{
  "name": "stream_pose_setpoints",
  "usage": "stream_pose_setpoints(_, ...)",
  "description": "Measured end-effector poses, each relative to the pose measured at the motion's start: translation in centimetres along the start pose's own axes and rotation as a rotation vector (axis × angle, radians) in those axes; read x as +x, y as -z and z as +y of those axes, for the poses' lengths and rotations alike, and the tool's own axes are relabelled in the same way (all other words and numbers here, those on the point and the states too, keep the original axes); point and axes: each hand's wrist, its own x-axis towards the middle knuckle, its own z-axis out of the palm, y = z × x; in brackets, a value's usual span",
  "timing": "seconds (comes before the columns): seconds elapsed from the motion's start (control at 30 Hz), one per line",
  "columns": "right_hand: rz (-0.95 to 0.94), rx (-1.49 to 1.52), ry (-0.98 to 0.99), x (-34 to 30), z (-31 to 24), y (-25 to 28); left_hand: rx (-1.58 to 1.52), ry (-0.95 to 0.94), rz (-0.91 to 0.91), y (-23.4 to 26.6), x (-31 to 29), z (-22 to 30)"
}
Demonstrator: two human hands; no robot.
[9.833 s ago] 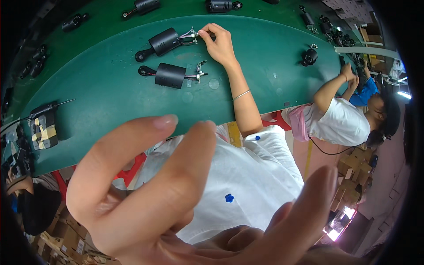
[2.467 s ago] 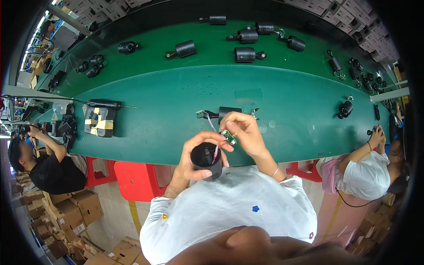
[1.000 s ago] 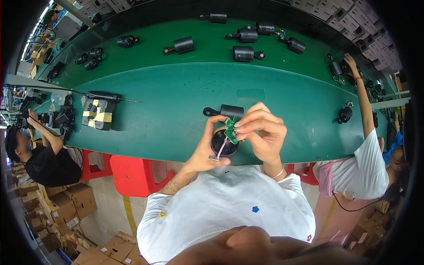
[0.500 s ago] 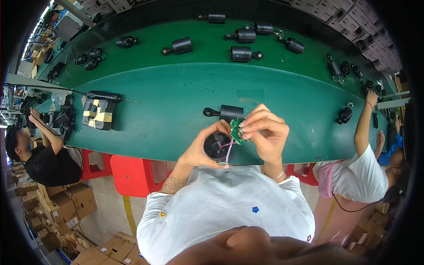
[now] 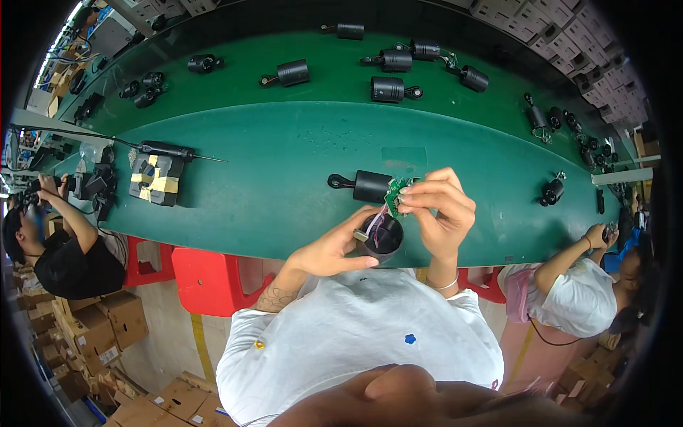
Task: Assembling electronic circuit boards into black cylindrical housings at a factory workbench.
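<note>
My left hand is closed on the left side of a black cylindrical housing, whose open mouth faces up. Between the thumb and fingertips of my right hand is a small green circuit board, above the housing's rim. Thin light-coloured wires run from the board toward the housing. A small flat pale piece shows by the rim, near my left fingers. Just beyond my hands lies another black cylinder with a looped end on its left.
Several black cylinders lie along the darker green far strip. An electric screwdriver rests on a taped black block at the left. Co-workers sit at both sides. A red stool stands by the table's near edge; cardboard boxes are below.
The housing has moved right and turned in my left hand, whose grip has shifted. My right hand has moved slightly right with the circuit board. The right co-worker's arm has drawn nearer.
</note>
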Motion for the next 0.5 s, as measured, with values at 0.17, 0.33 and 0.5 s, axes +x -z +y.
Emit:
stream_pose_setpoints(0.17, 0.000, -0.018, 0.042, -0.2, -0.3, -0.7, 0.164, -0.211, 0.063, -0.5, 1.0, -1.2)
stream_pose_setpoints(0.33, -0.013, -0.049, 0.057, -0.4, -0.7, -0.9, 0.197, -0.240, 0.195, -1.1, 1.5, -1.9)
stream_pose_setpoints(0.5, -0.067, -0.078, 0.073, -0.4, -1.2, -0.9, 0.446, -0.408, 0.351, -1.9, 2.4, -1.3)
